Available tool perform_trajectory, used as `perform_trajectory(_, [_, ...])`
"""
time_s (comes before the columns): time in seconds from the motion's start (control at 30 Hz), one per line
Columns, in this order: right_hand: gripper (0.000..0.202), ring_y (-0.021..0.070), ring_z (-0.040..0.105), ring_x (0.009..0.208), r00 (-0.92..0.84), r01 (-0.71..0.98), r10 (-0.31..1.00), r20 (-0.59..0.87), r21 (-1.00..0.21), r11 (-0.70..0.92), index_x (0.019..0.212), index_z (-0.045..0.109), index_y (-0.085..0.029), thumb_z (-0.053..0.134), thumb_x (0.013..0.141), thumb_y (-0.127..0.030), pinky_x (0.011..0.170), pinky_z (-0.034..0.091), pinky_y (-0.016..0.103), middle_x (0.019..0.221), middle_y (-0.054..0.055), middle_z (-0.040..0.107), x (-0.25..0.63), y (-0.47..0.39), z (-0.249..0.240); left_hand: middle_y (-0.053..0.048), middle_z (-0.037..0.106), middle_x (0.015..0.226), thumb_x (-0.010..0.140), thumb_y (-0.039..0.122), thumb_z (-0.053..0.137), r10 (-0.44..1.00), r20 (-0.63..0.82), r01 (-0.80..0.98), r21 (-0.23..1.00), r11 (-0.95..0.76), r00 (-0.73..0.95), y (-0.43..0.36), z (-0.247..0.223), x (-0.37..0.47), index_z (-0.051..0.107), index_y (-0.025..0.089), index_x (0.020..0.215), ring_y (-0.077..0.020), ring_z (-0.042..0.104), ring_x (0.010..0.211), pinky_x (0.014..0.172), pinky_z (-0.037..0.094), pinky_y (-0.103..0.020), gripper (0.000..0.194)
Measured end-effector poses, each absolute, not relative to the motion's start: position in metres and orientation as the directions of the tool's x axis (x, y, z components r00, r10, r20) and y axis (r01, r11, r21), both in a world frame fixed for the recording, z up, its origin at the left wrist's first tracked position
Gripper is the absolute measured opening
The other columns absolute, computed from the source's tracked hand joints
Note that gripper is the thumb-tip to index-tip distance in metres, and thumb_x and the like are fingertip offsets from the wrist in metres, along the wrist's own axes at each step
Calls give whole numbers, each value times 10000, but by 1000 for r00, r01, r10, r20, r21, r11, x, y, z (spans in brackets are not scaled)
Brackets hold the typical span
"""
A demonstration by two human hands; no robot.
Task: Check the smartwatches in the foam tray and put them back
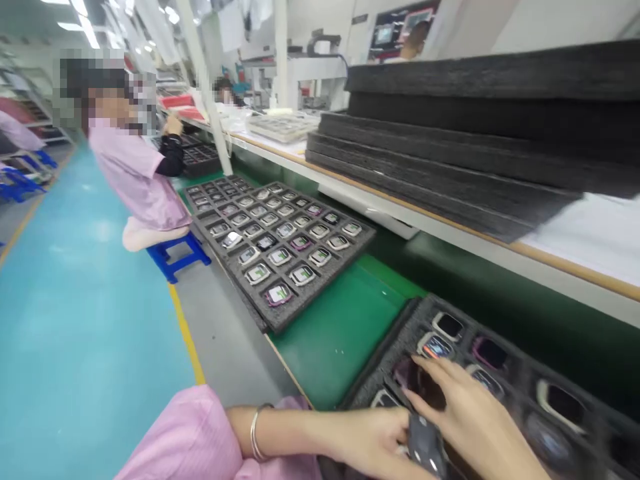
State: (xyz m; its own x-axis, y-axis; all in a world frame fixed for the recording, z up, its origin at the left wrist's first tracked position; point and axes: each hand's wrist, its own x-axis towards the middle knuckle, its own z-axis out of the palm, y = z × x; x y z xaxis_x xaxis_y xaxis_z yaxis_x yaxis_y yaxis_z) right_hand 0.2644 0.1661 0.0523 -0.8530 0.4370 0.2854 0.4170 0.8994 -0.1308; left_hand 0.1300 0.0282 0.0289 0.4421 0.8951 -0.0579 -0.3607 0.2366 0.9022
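Note:
At the lower right, a dark foam tray holds watch-like cases in its slots. My right hand reaches over it, thumb and fingers around a dark purple-edged watch case at one slot. My left hand, with a silver bangle on its wrist, is closed around a dark grey device just below and left of my right hand. Beside my right fingertips, one watch case has a lit screen.
A larger foam tray of watch cases lies farther along the green bench. Black foam sheets are stacked on the raised shelf at right. A person in pink sits on a blue stool at left.

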Motion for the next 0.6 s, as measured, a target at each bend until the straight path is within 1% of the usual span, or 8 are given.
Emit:
perform_trajectory(0.03, [376, 331, 690, 870, -842, 420, 472, 260, -233, 877, 1036, 662, -145, 493, 865, -435, 731, 580, 469, 993, 170, 700, 267, 161, 64, 46, 520, 521, 633, 558, 764, 895, -46, -402, 882, 245, 444, 24, 32, 129, 558, 148, 742, -59, 468, 397, 377, 378, -175, 472])
perform_trajectory(0.1, [380, 289, 684, 872, -831, 418, 522, 192, -403, 814, 1134, 625, -164, 554, 854, -413, 778, 574, 438, 1025, 133, 690, 277, 149, 90, 32, 569, 640, 692, 452, 773, 931, -67, -481, 842, 246, 359, 17, 34, 127, 538, 157, 880, -49, 479, 425, 405, 390, -172, 421])
perform_trajectory(0.17, [362, 268, 644, 996, -856, 381, 501, 126, -500, 778, 1162, 607, -185, 612, 845, -359, 885, 534, 408, 1107, 112, 657, 289, 132, 110, -2, 615, 796, 705, 367, 784, 934, -101, -513, 813, 275, 341, 14, 34, 128, 512, 160, 972, -41, 501, 458, 429, 406, -176, 434])
perform_trajectory(0.23, [380, 248, 611, 1037, -895, 350, 443, 43, -546, 761, 1206, 581, -189, 633, 841, -278, 902, 521, 377, 1129, 105, 623, 300, 114, 119, 10, 594, 813, 696, 304, 797, 928, -136, -515, 799, 310, 346, 12, 32, 131, 499, 162, 1022, -44, 514, 485, 446, 416, -177, 464])
perform_trajectory(0.3, [409, 248, 587, 1043, -917, 337, 400, 4, -531, 778, 1250, 550, -187, 618, 847, -212, 895, 517, 391, 1130, 110, 597, 308, 98, 118, 21, 569, 809, 686, 268, 804, 919, -158, -493, 804, 332, 361, 10, 32, 134, 504, 160, 1060, -51, 522, 522, 456, 417, -170, 492])
perform_trajectory(0.37, [417, 264, 564, 1056, -921, 335, 388, 17, -472, 815, 1280, 522, -177, 583, 867, -185, 893, 509, 434, 1149, 129, 574, 312, 88, 111, 28, 551, 794, 701, 266, 792, 918, -167, -465, 821, 331, 359, 8, 33, 136, 508, 154, 1095, -51, 512, 536, 450, 405, -162, 499])
perform_trajectory(0.5, [381, 296, 540, 1089, -934, 308, 352, 57, -367, 878, 1279, 518, -154, 514, 898, -167, 886, 497, 482, 1190, 165, 560, 311, 86, 103, 66, 516, 611, 807, 338, 688, 918, -188, -366, 874, 319, 350, 7, 37, 138, 479, 132, 1193, -56, 465, 454, 422, 376, -164, 485])
perform_trajectory(0.6, [374, 295, 568, 1054, -948, 285, 318, 34, -362, 888, 1276, 519, -140, 522, 904, -181, 863, 508, 482, 1159, 160, 588, 308, 89, 102, 81, 508, 500, 852, 385, 617, 917, -214, -317, 891, 325, 337, 7, 38, 138, 479, 115, 1172, -58, 435, 385, 389, 351, -159, 441])
